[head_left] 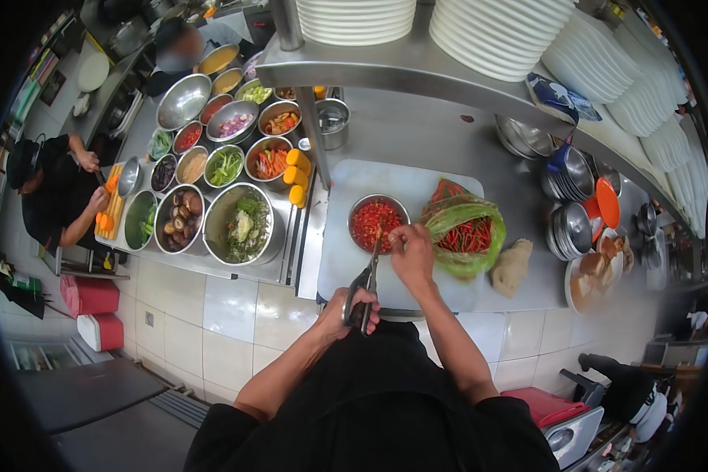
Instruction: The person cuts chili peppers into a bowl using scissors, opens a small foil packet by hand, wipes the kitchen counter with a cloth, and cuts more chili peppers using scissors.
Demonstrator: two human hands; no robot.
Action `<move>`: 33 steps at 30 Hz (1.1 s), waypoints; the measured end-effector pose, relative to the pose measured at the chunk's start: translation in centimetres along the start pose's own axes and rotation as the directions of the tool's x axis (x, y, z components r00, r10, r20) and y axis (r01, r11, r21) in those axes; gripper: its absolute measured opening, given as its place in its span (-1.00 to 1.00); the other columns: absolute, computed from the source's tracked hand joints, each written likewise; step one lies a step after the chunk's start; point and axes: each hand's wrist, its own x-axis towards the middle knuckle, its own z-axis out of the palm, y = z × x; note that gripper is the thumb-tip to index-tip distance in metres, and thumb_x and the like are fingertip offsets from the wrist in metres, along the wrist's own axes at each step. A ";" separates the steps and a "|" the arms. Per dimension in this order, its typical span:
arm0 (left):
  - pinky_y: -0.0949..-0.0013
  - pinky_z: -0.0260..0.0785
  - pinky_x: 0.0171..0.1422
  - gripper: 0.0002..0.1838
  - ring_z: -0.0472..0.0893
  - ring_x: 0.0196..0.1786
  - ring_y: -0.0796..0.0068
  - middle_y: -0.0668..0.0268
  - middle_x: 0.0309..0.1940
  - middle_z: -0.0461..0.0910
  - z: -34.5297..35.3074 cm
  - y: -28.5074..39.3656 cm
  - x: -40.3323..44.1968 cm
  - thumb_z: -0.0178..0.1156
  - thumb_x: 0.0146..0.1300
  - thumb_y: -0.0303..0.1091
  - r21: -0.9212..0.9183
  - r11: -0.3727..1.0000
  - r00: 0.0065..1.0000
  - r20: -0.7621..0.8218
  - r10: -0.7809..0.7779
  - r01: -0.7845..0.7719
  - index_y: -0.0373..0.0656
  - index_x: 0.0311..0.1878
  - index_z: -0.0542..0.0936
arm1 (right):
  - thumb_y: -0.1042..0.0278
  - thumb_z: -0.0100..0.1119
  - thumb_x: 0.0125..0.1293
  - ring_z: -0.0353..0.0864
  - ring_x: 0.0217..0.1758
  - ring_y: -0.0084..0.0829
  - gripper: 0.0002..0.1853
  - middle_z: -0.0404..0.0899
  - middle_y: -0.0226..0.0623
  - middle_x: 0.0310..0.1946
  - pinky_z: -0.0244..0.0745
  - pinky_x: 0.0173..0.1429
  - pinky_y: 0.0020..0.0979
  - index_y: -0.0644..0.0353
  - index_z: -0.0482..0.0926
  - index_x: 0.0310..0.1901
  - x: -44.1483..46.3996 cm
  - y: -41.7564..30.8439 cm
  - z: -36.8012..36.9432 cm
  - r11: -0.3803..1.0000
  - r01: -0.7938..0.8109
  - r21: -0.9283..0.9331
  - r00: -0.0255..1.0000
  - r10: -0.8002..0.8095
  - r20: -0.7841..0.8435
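My left hand (360,308) is closed around the handles of a pair of scissors (363,285), whose blades point up over a metal bowl. Chopped red chilies (367,216) fill the bowl. Beside the blade tips, my right hand (411,250) has its fingers pinched together; what they hold is too small to make out. Just right of that hand lies an open green plastic bag (489,256) with whole red chilies (466,238) inside. Bowl and bag both rest on a white cutting board (337,271).
A piece of ginger (513,267) lies at the board's right. Several metal containers of cut vegetables, one with mushrooms (182,219), stand left. A shelf (417,63) with stacked plates overhangs the back. A co-worker (51,189) cuts something orange at far left.
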 end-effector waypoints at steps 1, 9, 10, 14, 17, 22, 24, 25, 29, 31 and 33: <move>0.26 0.50 -0.35 -0.58 0.59 -0.51 0.26 0.11 -0.52 0.56 -0.1 0.0 0.0 0.13 0.12 -0.09 -0.101 0.995 0.998 0.069 -0.016 0.022 -0.36 -0.28 0.53 | 0.47 0.21 0.08 0.50 -0.23 -0.18 -0.97 0.47 -0.26 -0.40 0.41 -0.18 -0.20 0.14 0.56 -0.42 0.1 -0.2 -0.2 1.000 -0.019 0.006 1.000 0.019 0.019; 0.27 0.50 -0.37 -0.57 0.59 -0.53 0.25 0.10 -0.53 0.57 0.1 0.0 0.6 0.15 0.12 -0.08 -0.039 0.999 0.998 0.052 0.016 -0.014 -0.37 -0.30 0.52 | 0.46 0.20 0.10 0.46 -0.15 -0.16 -0.98 0.46 -0.25 -0.37 0.38 -0.12 -0.17 0.14 0.55 -0.43 0.4 -0.6 -0.2 1.000 0.013 -0.009 0.998 -0.012 0.058; 0.28 0.50 -0.38 -0.58 0.59 -0.54 0.25 0.10 -0.53 0.57 0.2 0.1 0.6 0.15 0.12 -0.08 -0.002 0.999 0.999 0.029 0.039 -0.039 -0.37 -0.30 0.52 | 0.46 0.20 0.10 0.46 -0.14 -0.17 -0.98 0.46 -0.26 -0.37 0.38 -0.11 -0.18 0.14 0.55 -0.43 0.4 -0.5 -0.3 1.000 0.009 -0.014 0.998 -0.008 0.063; 0.29 0.50 -0.40 -0.58 0.58 -0.55 0.25 0.10 -0.53 0.57 0.2 0.3 0.3 0.15 0.12 -0.08 0.104 0.994 0.999 -0.029 0.030 -0.027 -0.37 -0.31 0.52 | 0.46 0.20 0.09 0.46 -0.15 -0.16 -0.98 0.46 -0.25 -0.36 0.38 -0.11 -0.17 0.14 0.55 -0.42 0.4 -0.4 -0.5 0.999 -0.017 -0.029 0.998 0.018 0.064; 0.28 0.50 -0.40 -0.58 0.58 -0.55 0.25 0.10 -0.53 0.57 -0.2 0.0 0.5 0.16 0.12 -0.08 -0.105 0.994 0.997 0.073 -0.018 0.025 -0.37 -0.32 0.52 | 0.47 0.20 0.08 0.46 -0.15 -0.16 -0.97 0.46 -0.25 -0.36 0.38 -0.11 -0.17 0.14 0.55 -0.41 0.5 -0.4 -0.5 0.999 0.013 -0.032 0.998 -0.011 0.065; 0.29 0.51 -0.40 -0.57 0.58 -0.55 0.26 0.09 -0.53 0.56 -0.1 0.4 0.7 0.18 0.10 -0.09 -0.047 0.998 0.997 0.068 -0.037 0.040 -0.38 -0.32 0.52 | 0.47 0.20 0.07 0.46 -0.14 -0.17 -0.96 0.47 -0.26 -0.36 0.38 -0.12 -0.18 0.14 0.55 -0.42 0.5 -0.7 -0.6 0.990 0.121 -0.077 0.991 -0.115 0.072; 0.31 0.50 -0.44 -0.59 0.58 -0.57 0.28 0.09 -0.54 0.56 0.0 0.4 0.7 0.20 0.09 -0.11 -0.047 0.999 0.999 0.047 -0.017 0.020 -0.38 -0.32 0.52 | 0.47 0.20 0.07 0.46 -0.14 -0.17 -0.96 0.47 -0.27 -0.35 0.38 -0.11 -0.18 0.14 0.55 -0.42 0.6 -0.9 -0.8 0.988 0.126 -0.084 0.990 -0.120 0.079; 0.33 0.49 -0.48 -0.61 0.57 -0.59 0.30 0.10 -0.54 0.56 0.0 0.4 0.7 0.23 0.08 -0.13 -0.046 0.999 1.000 0.024 0.004 -0.003 -0.37 -0.33 0.53 | 0.48 0.20 0.07 0.46 -0.14 -0.18 -0.96 0.47 -0.27 -0.35 0.39 -0.11 -0.18 0.14 0.54 -0.41 0.6 -0.9 -0.8 0.987 0.133 -0.090 0.988 -0.126 0.086; 0.38 0.47 -0.55 -0.64 0.56 -0.63 0.34 0.12 -0.58 0.55 0.3 0.6 0.2 0.27 0.06 -0.18 0.027 1.000 0.998 -0.057 0.006 -0.005 -0.37 -0.36 0.53 | 0.48 0.20 0.07 0.45 -0.14 -0.19 -0.96 0.47 -0.27 -0.34 0.39 -0.11 -0.17 0.14 0.53 -0.43 0.8 -0.4 -0.8 0.992 0.108 -0.066 0.988 -0.100 0.116; 0.39 0.47 -0.57 -0.66 0.56 -0.66 0.36 0.13 -0.62 0.55 0.3 0.3 0.1 0.28 0.06 -0.20 -0.068 0.997 0.999 -0.027 0.036 -0.038 -0.37 -0.38 0.53 | 0.46 0.18 0.13 0.46 -0.16 -0.18 -0.97 0.47 -0.24 -0.34 0.39 -0.12 -0.18 0.15 0.52 -0.40 1.1 -0.2 -0.9 0.993 0.101 -0.056 0.992 -0.096 0.083; 0.38 0.46 -0.58 -0.66 0.56 -0.66 0.34 0.10 -0.61 0.55 0.0 -0.1 0.0 0.27 0.07 -0.21 -0.088 0.995 0.999 -0.012 0.045 -0.046 -0.38 -0.39 0.54 | 0.45 0.16 0.16 0.47 -0.18 -0.16 -0.97 0.46 -0.21 -0.34 0.39 -0.13 -0.18 0.16 0.52 -0.37 1.6 -0.7 -1.3 0.993 0.114 -0.011 0.991 -0.113 0.067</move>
